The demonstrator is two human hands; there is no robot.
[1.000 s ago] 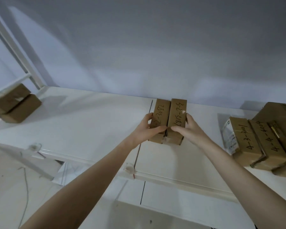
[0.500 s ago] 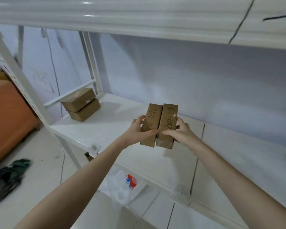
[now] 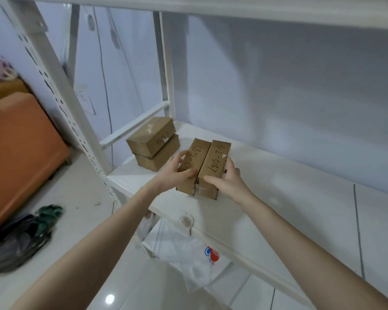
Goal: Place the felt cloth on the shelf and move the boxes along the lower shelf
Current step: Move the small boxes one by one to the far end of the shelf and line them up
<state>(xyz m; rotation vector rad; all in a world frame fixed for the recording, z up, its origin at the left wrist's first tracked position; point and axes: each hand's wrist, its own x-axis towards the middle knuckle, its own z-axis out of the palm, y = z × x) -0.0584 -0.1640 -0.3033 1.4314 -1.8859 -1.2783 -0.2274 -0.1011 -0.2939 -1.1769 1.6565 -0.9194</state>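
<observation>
Two narrow brown cardboard boxes with handwritten numbers are pressed side by side between my hands, just over the white lower shelf (image 3: 289, 198). My left hand (image 3: 177, 173) grips the left box (image 3: 192, 162) from its left side. My right hand (image 3: 230, 180) grips the right box (image 3: 215, 164) from its right side. I cannot tell whether the pair touches the shelf. A stack of two more brown boxes (image 3: 154, 143) lies at the shelf's left end, a short way left of the held pair. A dark green cloth (image 3: 49, 212) lies on the floor at the lower left.
The shelf's white perforated post (image 3: 61, 92) rises at the left, and an upper shelf board (image 3: 278, 12) runs overhead. An orange cabinet (image 3: 18, 148) stands on the left. A dark bag (image 3: 14, 245) lies on the floor, and a white plastic bag (image 3: 188, 253) sits under the shelf.
My hands have carried the two boxes leftward along the shelf, and they are now close to the stack at the left end. The boxes at the right have left the view.
</observation>
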